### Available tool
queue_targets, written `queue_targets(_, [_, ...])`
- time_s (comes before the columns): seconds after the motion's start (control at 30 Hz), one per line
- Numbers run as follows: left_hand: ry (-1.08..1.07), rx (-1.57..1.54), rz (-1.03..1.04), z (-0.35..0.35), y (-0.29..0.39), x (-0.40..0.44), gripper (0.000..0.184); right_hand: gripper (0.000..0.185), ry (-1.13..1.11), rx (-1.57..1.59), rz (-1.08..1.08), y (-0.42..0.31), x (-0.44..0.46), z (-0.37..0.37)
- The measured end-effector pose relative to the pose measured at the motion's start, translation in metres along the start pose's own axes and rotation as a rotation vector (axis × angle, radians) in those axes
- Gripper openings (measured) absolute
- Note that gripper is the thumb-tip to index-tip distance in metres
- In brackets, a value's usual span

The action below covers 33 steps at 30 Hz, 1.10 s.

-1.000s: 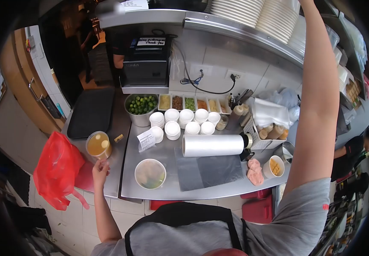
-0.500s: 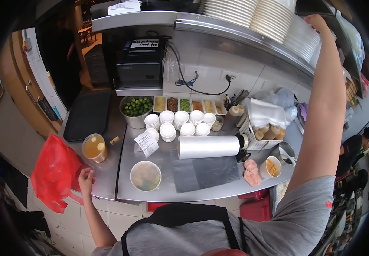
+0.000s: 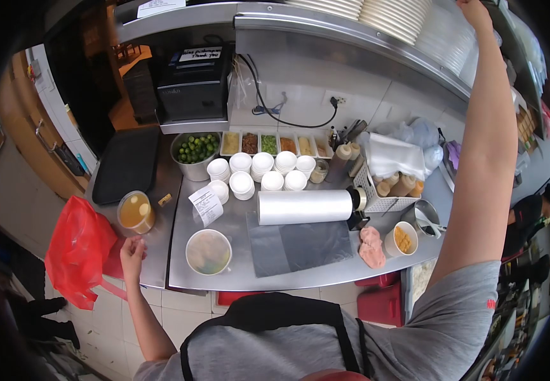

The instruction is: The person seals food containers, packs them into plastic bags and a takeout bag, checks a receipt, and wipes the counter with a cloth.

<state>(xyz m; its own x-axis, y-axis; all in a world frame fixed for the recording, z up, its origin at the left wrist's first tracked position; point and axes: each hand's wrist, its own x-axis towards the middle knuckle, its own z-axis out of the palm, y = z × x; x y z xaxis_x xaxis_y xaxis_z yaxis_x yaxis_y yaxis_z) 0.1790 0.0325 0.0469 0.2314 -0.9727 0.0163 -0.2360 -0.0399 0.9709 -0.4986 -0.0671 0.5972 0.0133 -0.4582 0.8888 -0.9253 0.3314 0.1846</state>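
My left hand (image 3: pixel 133 249) is closed, fingers curled together, just below a clear tub of amber broth (image 3: pixel 136 212) and right of a red plastic bag (image 3: pixel 79 253); anything between its fingertips is too small to name. High at the upper right, my right hand (image 3: pixel 475 11) is raised at the shelf beside stacked clear lids (image 3: pixel 443 44); its fingers are cut off by the frame's top edge. A round filled bowl (image 3: pixel 208 252) sits near the counter's front edge, left of a dark plastic sheet (image 3: pixel 300 245) and a white film roll (image 3: pixel 305 207).
Stacked white cups (image 3: pixel 242 183), a pot of green limes (image 3: pixel 195 154) and topping trays (image 3: pixel 268 143) stand behind. A bottle basket (image 3: pixel 386 190), pink cloth (image 3: pixel 371 247) and paper cup (image 3: pixel 401 239) are at right. A black tray (image 3: pixel 126 166) lies left. A co-worker (image 3: pixel 532 216) stands far right.
The view has shifted slightly. My right hand came into view at the shelf, then moved higher toward the top edge. My left hand stays near the broth tub and red bag.
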Motion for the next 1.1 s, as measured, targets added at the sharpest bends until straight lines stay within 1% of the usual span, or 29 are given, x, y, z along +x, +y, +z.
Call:
queue_targets(0.1, [0.007,0.005,0.037,0.011,0.01,0.002,0.018,0.029,0.028,0.074,0.13,-0.012,-0.016,-0.012])
queue_targets(0.13, [-0.001,0.009,0.036,0.017,0.016,0.004,0.018,0.028,0.116,0.035,0.104,-0.011,-0.018,-0.006])
queue_targets(0.17, [-0.023,-0.008,0.055,0.024,0.023,0.007,0.019,0.028,0.109,0.03,0.107,-0.003,-0.014,0.005])
queue_targets(0.23, [-0.091,-0.016,0.108,0.041,0.043,0.019,0.02,0.011,-0.002,0.121,0.078,0.02,-0.004,0.027])
queue_targets(0.27, [-0.135,-0.007,0.147,0.051,0.059,0.03,0.02,0.011,-0.003,0.12,0.077,0.027,-0.003,0.033])
queue_targets(0.33, [-0.195,-0.014,0.292,0.08,0.106,0.045,0.018,0.012,-0.04,0.173,0.039,0.032,-0.002,0.035])
queue_targets(0.4, [-0.23,0.001,0.449,0.111,0.169,0.045,0.018,0.012,-0.034,0.21,0.054,0.036,-0.001,0.044])
queue_targets(0.43, [-0.227,0.051,0.579,0.128,0.194,0.046,0.019,0.012,-0.032,0.248,0.068,0.039,-0.001,0.048])
queue_targets(0.47, [-0.26,0.163,0.681,0.142,0.232,0.033,0.021,0.012,-0.023,0.221,0.089,0.036,-0.002,0.047])
queue_targets(0.5, [-0.286,0.116,0.748,0.163,0.255,0.027,0.021,0.012,-0.016,0.23,0.082,0.04,0.0,0.049])
queue_targets(0.53, [-0.325,0.135,0.795,0.182,0.28,0.018,0.022,0.012,-0.03,0.269,0.059,0.046,0.003,0.054])
queue_targets(0.6, [-0.416,0.238,0.956,0.222,0.332,0.002,0.022,0.012,-0.035,0.327,0.026,0.057,0.013,0.061])
queue_targets(0.67, [-0.302,0.267,1.355,0.271,0.374,-0.002,0.023,0.014,-0.055,0.278,-0.139,0.07,0.024,0.071])
queue_targets(0.7, [-0.175,0.262,1.515,0.299,0.397,-0.003,0.025,0.014,-0.049,0.297,-0.15,0.085,0.038,0.089])
queue_targets(0.73, [-0.042,0.256,1.668,0.327,0.421,-0.006,0.026,0.016,-0.011,-0.131,-0.491,0.098,0.055,0.106])
queue_targets(0.77, [0.029,0.273,1.696,0.351,0.447,-0.013,0.027,0.018,0.052,-0.575,-0.812,0.107,0.073,0.117])
queue_targets(0.8, [0.09,0.293,1.722,0.376,0.471,-0.019,0.029,0.018,0.068,-0.561,-0.82,0.104,0.072,0.111])
queue_targets(0.83, [0.056,0.216,1.729,0.402,0.496,-0.024,0.035,0.021,0.03,-0.521,-0.809,0.101,0.068,0.103])
queue_targets(0.87, [0.024,0.141,1.73,0.428,0.521,-0.025,0.045,0.023,-0.01,-0.477,-0.803,0.095,0.062,0.092])
queue_targets(0.9, [0.047,-0.015,1.936,0.448,0.546,-0.023,0.043,0.023,0.002,-0.455,-0.818,0.087,0.054,0.08])
queue_targets(0.93, [0.094,0.031,1.849,0.469,0.566,-0.02,0.041,0.022,-0.043,-0.278,-0.651,0.079,0.043,0.064])
queue_targets(0.97, [0.096,0.183,1.727,0.481,0.583,-0.02,0.042,0.022,-0.094,-0.104,-0.483,0.074,0.032,0.048])
queue_targets(1.03, [0.214,0.197,1.723,0.499,0.593,-0.014,0.042,0.025,-0.222,0.24,-0.15,0.066,0.014,0.025])
queue_targets(1.07, [0.225,0.218,1.701,0.506,0.598,-0.012,0.042,0.028,-0.293,0.407,0.021,0.064,0.011,0.021])
queue_targets(1.1, [0.242,0.248,1.66,0.512,0.603,-0.01,0.042,0.028,-0.303,0.426,0.008,0.067,0.011,0.022])
